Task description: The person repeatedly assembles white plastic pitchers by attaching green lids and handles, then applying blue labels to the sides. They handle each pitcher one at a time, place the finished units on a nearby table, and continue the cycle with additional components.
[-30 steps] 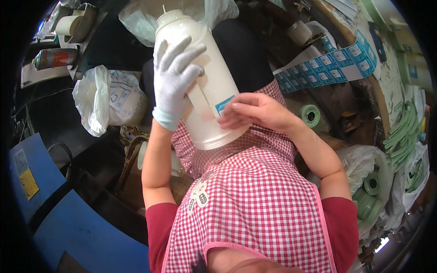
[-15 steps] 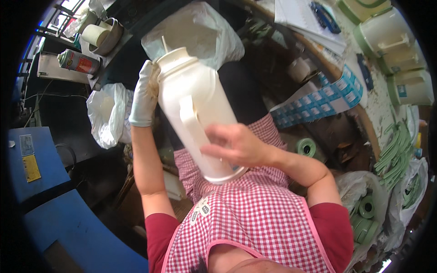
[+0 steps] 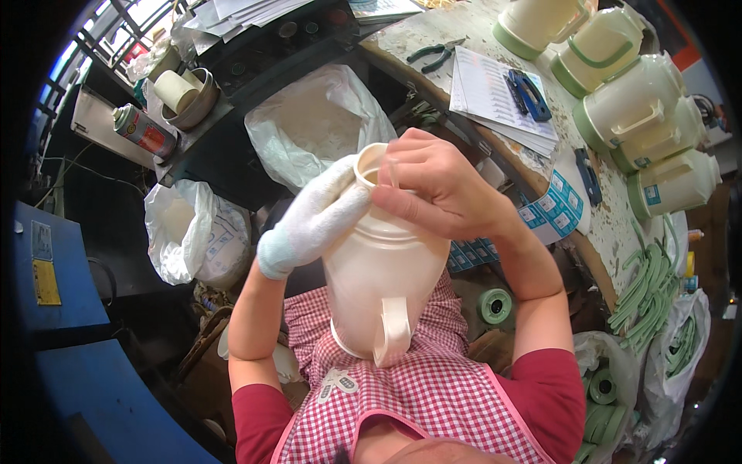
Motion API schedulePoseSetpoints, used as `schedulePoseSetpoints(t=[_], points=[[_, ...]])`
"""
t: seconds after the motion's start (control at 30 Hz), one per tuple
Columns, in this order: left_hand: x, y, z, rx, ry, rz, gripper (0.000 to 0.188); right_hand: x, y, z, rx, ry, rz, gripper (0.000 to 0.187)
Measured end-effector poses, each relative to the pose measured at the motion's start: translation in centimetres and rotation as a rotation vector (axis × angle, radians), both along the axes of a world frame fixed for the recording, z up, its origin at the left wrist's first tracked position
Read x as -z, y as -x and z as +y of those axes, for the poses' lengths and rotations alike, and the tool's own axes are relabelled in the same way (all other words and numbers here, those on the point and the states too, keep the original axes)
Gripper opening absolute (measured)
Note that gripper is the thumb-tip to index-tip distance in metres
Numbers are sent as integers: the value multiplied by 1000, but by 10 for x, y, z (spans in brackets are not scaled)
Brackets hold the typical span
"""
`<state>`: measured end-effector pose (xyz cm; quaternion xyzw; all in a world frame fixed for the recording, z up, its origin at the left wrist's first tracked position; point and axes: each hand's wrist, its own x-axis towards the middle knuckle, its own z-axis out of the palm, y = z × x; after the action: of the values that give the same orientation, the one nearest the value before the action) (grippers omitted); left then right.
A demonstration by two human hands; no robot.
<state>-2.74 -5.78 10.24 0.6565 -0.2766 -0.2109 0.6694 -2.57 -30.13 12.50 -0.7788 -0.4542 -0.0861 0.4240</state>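
A cream plastic jug body [image 3: 379, 267] with a side handle stands tilted on my lap, its round mouth facing up and away. My left hand [image 3: 328, 213], in a white knitted glove, is wrapped round the jug's neck on the left side. My bare right hand [image 3: 440, 185] is closed at the right side of the mouth. A thin pale plastic stick [image 3: 394, 173] shows at its fingers, partly hidden by them. The jug's handle [image 3: 393, 331] points toward my apron, and its base rests against the checked cloth.
Ahead lies an open white bag [image 3: 309, 127]; another bag [image 3: 189, 232] is at left. The right bench [image 3: 479, 58] bears pliers [image 3: 437, 56], papers, a blue cutter [image 3: 529, 94], label sheets and several finished jugs [image 3: 634, 108]. Green strips [image 3: 645, 298] hang at right. Blue panels [image 3: 116, 394] stand lower left.
The jug has turned, its handle now facing me and its mouth nearer. My right hand has moved from beside the handle up to the mouth. My left hand has shifted right with the neck.
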Motion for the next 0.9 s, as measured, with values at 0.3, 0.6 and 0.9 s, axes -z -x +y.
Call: schedulePoseSetpoints(t=[0.3, 0.6, 0.9], points=[[-22, -15, 30, -93, -45, 120, 73, -83, -193, -48, 932, -218, -572, 32], [-45, 63, 132, -520, 965, -116, 101, 143, -356, -8, 166, 226, -44, 25], [-3, 84, 180, -1364, -277, -472, 98, 365, -290, 127, 641, 1142, -163, 19]])
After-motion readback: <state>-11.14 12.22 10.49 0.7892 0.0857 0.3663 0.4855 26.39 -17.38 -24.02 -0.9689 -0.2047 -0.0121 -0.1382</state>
